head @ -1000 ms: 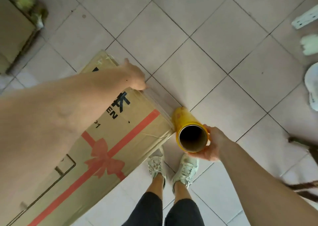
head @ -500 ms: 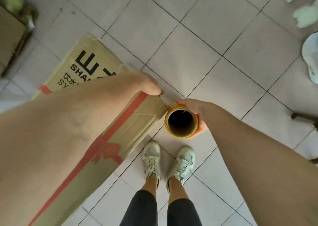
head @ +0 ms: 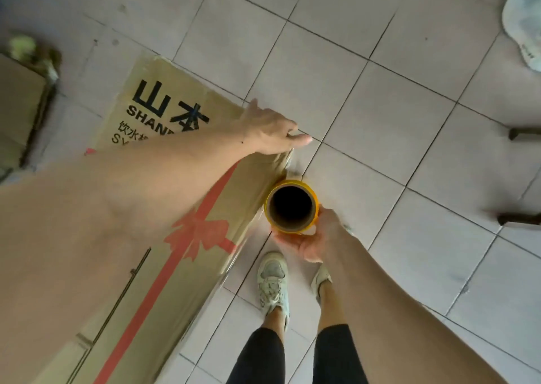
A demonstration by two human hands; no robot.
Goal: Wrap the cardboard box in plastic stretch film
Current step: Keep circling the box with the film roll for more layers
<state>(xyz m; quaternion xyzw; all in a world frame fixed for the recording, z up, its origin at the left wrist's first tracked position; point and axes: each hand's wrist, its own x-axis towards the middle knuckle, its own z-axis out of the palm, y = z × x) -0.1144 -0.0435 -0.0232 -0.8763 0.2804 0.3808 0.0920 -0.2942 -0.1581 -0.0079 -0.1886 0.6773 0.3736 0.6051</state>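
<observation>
A tall cardboard box (head: pixel 164 208) of plain brown corrugated board fills the left and lower left of the frame, its long axis running from the bottom left corner up toward the centre; its flat face carries bold black characters, the letters "SHAN" partly covered by the arm, and a printed red ribbon stripe with a bow. A glossy, slightly wrinkled skin of clear film shows along the box's right-hand edge and near its upper corner. The stretch film roll (head: pixel 292 206) sits just right of centre, touching or nearly touching that edge; it is a round tube with a yellow rim and a dark hollow core, seen end-on, so its long axis points straight toward the camera and down at the floor. The left hand (head: pixel 270 130) reaches across the box from the left, palm down, fingers straight and laid flat, pressing on the box's upper right corner, fingertips pointing to the right of the frame. The right hand (head: pixel 314 237) comes up from the lower right and cups the roll from below, fingers and thumb curled round its outer wall. The floor (head: pixel 366 105) is pale square tile with dark grout lines. Two light sneakers (head: pixel 273 281) and dark trouser legs stand at the bottom centre. A white rounded object (head: pixel 524 23) lies at the upper right edge, and another cardboard piece (head: pixel 17 111) at the far left.
</observation>
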